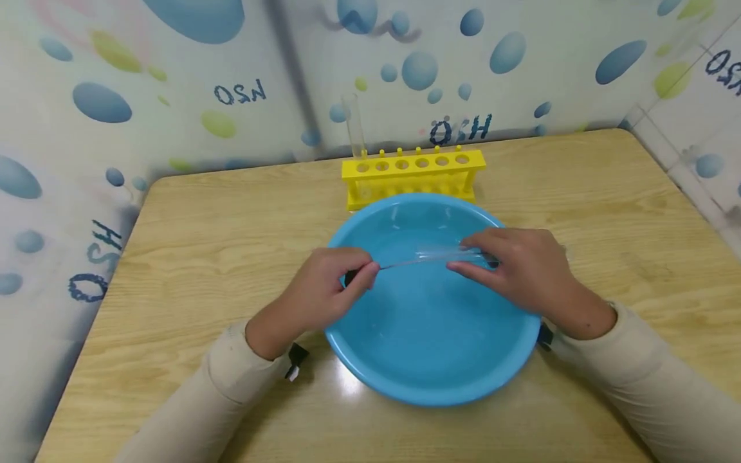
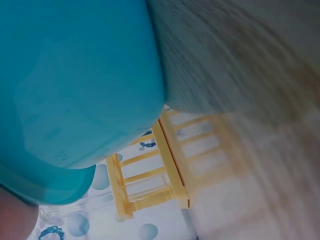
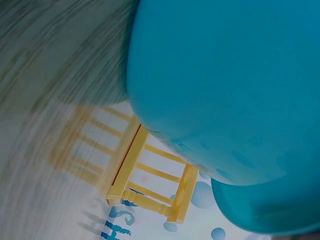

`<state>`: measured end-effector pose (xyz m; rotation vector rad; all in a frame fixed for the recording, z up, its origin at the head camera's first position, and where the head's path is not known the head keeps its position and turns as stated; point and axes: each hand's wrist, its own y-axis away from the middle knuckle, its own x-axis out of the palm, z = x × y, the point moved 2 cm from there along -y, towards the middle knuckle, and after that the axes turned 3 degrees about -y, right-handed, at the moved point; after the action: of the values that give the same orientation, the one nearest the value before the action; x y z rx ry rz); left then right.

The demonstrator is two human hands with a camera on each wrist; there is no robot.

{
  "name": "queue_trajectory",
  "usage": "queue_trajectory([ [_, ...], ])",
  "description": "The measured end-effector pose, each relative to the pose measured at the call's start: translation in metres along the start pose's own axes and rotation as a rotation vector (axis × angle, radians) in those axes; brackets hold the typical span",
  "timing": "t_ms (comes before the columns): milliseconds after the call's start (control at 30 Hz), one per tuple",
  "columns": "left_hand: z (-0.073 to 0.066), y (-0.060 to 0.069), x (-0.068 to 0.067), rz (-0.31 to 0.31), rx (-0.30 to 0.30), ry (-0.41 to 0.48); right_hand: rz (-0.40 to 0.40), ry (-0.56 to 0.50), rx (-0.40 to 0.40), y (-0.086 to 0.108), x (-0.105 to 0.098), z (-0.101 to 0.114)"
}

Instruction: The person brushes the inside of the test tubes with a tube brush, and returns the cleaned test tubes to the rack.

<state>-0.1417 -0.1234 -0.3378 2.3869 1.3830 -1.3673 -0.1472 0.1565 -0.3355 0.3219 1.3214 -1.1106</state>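
Observation:
Over the blue basin [image 1: 428, 347], my left hand [image 1: 324, 286] pinches a test tube brush by its thin wire stem [image 1: 399, 263]; a dark end shows within the fingers. My right hand [image 1: 523, 267] holds a clear test tube [image 1: 434, 252] between thumb and fingers, lying nearly level. The stem runs into the tube's left end, and a dark patch, likely bristles, shows near the right palm. Part of a left finger [image 2: 15, 217] enters the left wrist view's corner. Basin wall [image 3: 215, 90] fills much of the right wrist view, with the grip out of sight there.
A yellow test tube rack [image 1: 413, 168] stands behind the basin, close to its far rim. One clear test tube [image 1: 354, 128] stands upright in the rack's leftmost hole. The wooden table [image 1: 231, 225] meets a patterned wall [image 1: 173, 96] at the back.

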Motion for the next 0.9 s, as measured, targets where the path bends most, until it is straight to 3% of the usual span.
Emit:
queue_trajectory([
  [133, -0.0011, 0.001, 0.0011, 0.014, -0.021, -0.018, -0.015, -0.019, -0.005, 0.0014, 0.0, -0.0004],
  [367, -0.0003, 0.0003, -0.0002, -0.017, -0.04, -0.014, -0.05, -0.03, -0.01, 0.0008, -0.0009, -0.0018],
  [567, 0.0002, 0.0031, -0.0023, -0.036, -0.023, 0.014, -0.026, -0.04, -0.003, -0.0008, 0.0006, -0.0011],
  [800, -0.0062, 0.0015, -0.0046, -0.039, -0.035, -0.041, -0.024, -0.034, 0.024, -0.0025, -0.0022, -0.0017],
  [900, -0.005, 0.0018, -0.0037, -0.029, -0.049, -0.018, -0.008, -0.047, 0.036, -0.001, -0.0018, -0.0018],
])
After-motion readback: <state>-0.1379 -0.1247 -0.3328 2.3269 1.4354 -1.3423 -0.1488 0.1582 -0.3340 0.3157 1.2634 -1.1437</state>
